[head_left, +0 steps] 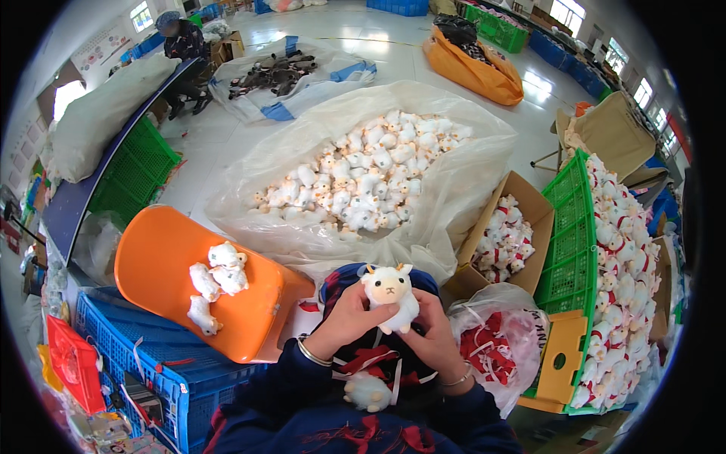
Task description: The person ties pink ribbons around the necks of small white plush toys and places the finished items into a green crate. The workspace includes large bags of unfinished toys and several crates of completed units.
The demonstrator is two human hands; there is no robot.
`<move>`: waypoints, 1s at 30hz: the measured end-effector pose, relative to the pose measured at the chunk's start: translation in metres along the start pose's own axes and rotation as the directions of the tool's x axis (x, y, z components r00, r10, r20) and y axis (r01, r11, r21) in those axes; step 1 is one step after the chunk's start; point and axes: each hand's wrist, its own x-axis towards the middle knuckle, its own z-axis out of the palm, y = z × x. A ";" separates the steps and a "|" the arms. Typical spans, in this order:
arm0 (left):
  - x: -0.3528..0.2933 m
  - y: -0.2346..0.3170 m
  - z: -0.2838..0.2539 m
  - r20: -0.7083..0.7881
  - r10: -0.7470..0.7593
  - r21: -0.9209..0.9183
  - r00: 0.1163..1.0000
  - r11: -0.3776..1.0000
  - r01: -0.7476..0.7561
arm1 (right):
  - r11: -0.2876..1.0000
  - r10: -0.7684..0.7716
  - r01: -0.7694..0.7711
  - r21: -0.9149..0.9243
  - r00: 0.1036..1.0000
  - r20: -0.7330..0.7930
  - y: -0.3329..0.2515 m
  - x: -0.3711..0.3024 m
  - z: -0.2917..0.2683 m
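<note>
Plush sheep (391,293), no red trim visible, is held up by both hands R of orange chair (147,250): L hand (352,318) w/ thumb across its front, R hand (435,333) cupped round other side; 2nd plush toy (368,392) lies below it, also R of chair. Prob. mid-batch: 4 white toys (227,278) on chair seat look untrimmed, red strips (488,348) sit in clear bag (513,297) well R of chair, & toys in carton (543,234) + green crate (567,227) farther R show red, so likely done. Big toy pile (370,178) on plastic sheet (257,163) beyond chair shows none, so prob. lots left.
</note>
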 end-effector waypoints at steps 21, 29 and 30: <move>-0.009 -0.023 -0.022 -0.215 0.028 0.022 0.976 0.999 -0.024 | 0.975 0.202 -0.218 -0.045 0.949 -0.242 0.024 -0.053 -0.077; -0.022 -0.031 -0.034 -0.214 -0.046 0.062 0.976 0.996 0.061 | 0.942 0.336 -0.327 0.080 0.931 -0.142 0.058 -0.036 -0.094; -0.023 -0.032 -0.035 -0.209 -0.059 0.064 0.976 0.995 0.074 | 0.928 0.364 -0.344 0.141 0.918 -0.155 0.056 -0.036 -0.093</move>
